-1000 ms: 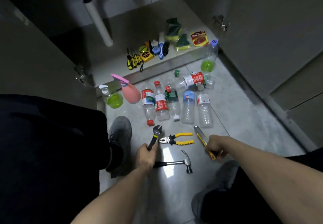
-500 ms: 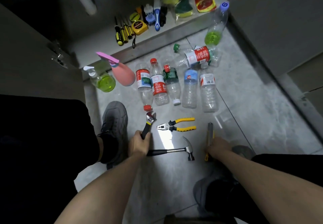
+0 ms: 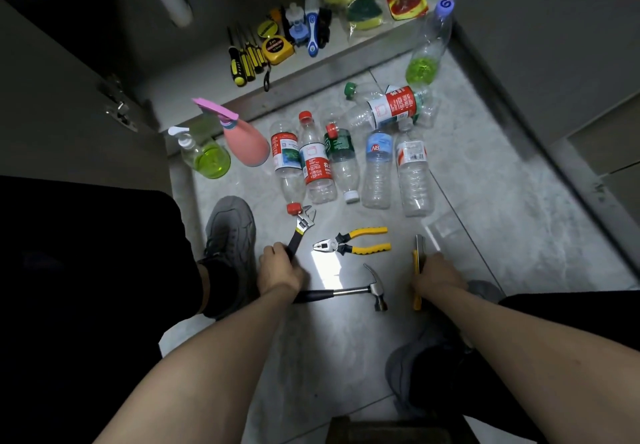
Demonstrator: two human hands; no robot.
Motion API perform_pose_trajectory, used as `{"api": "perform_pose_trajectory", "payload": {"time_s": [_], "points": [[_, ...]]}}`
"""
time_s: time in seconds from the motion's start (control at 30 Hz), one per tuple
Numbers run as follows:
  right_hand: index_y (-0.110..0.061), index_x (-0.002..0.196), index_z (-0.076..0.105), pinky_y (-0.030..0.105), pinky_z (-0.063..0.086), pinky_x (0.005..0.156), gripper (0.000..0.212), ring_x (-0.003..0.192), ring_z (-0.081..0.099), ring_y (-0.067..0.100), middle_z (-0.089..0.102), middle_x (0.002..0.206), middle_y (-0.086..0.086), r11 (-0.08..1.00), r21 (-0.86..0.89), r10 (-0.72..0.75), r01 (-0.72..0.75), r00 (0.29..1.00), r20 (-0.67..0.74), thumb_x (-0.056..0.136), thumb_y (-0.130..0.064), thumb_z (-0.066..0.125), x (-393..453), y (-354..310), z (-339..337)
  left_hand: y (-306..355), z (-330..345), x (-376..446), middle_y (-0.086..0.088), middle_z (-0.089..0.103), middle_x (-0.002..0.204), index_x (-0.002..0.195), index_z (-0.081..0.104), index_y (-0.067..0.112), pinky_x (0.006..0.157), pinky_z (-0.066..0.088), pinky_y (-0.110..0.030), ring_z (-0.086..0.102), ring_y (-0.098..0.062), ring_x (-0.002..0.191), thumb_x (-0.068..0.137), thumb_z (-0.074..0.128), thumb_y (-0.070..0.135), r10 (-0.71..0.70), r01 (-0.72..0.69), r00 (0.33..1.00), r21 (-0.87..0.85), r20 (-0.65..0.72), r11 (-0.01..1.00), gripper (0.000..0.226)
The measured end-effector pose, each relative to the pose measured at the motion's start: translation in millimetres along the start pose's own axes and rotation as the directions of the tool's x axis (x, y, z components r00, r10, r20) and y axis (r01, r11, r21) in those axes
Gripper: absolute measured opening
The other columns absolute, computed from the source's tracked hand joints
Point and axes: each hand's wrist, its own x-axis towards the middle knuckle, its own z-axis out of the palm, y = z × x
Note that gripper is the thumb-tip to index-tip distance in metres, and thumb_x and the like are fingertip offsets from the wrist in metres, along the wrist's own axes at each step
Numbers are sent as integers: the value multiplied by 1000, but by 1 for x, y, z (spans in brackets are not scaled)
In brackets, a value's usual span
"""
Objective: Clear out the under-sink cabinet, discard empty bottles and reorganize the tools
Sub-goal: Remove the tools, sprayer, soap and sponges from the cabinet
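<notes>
Left hand (image 3: 278, 267): fingers curled on wrench (image 3: 300, 232) handle, 7 o'clock of pliers (image 3: 351, 244) | Right hand (image 3: 437, 275): wrapped round yellow-grey flat tool (image 3: 418, 253), now pulled nearer, 3 o'clock of hammer (image 3: 346, 292) | Empty bottles (image 3: 346, 166): 12 o'clock, untouched | Judgement: tool regrouping under way, bottle discarding pending.

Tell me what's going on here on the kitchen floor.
A person crouches at the open under-sink cabinet, sorting what came out of it. The left hand grips the handle of an adjustable wrench; the right hand holds a yellow-handled tool. Pliers and a hammer lie between them on the floor. Empty plastic bottles lie in a row further out, and screwdrivers sit on the cabinet floor.
</notes>
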Motion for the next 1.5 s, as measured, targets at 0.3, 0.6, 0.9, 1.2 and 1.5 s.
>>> {"api": "perform_pose_trajectory", "payload": {"time_s": [0.3, 0.6, 0.9, 1.2, 1.5], "points": [[-6, 128, 47, 40, 47, 92, 44, 122, 53, 35, 51, 132, 15, 987, -7, -160, 160, 981, -113, 89, -24, 62, -13, -41, -31, 33, -43, 5, -8, 63, 117, 109, 58, 20, 80, 46, -35, 60, -33, 107, 89, 50, 30, 141, -143, 989, 70, 39, 987, 24], [-22, 96, 64, 36, 51, 92, 7, 104, 63, 26, 68, 107, 4, 820, 353, -434, 450, 892, -129, 89, -22, 65, -15, -168, -80, 96, -143, 55, -6, 67, 92, 94, 64, 20, 60, 41, -30, 60, -27, 80, 90, 51, 33, 353, -347, 928, 69, -117, 935, 18], [-21, 83, 66, 44, 54, 92, 8, 96, 66, 23, 71, 95, 2, 715, 249, -627, 654, 756, -186, 91, -19, 64, 9, -297, -153, 127, -294, 175, -7, 66, 95, 99, 68, 17, 69, 47, -31, 63, -31, 91, 90, 53, 35, 378, -338, 889, 187, -259, 922, 25], [-19, 91, 67, 43, 53, 94, 16, 102, 64, 29, 70, 103, 6, 710, 42, -683, 703, 701, -205, 92, -26, 52, 53, -427, -173, 112, -279, 309, -14, 67, 114, 112, 66, 13, 91, 53, -38, 63, -34, 106, 85, 61, 53, 123, -140, 982, -115, -141, 983, 49], [-16, 101, 69, 41, 54, 87, 25, 102, 63, 37, 68, 109, 14, 697, -176, -715, 696, 650, -258, 96, -31, 49, 62, -489, -172, 102, -275, 336, -12, 68, 112, 103, 69, 13, 74, 44, -29, 63, -34, 106, 86, 59, 48, 8, -45, 980, -180, -199, 983, 40]]}}
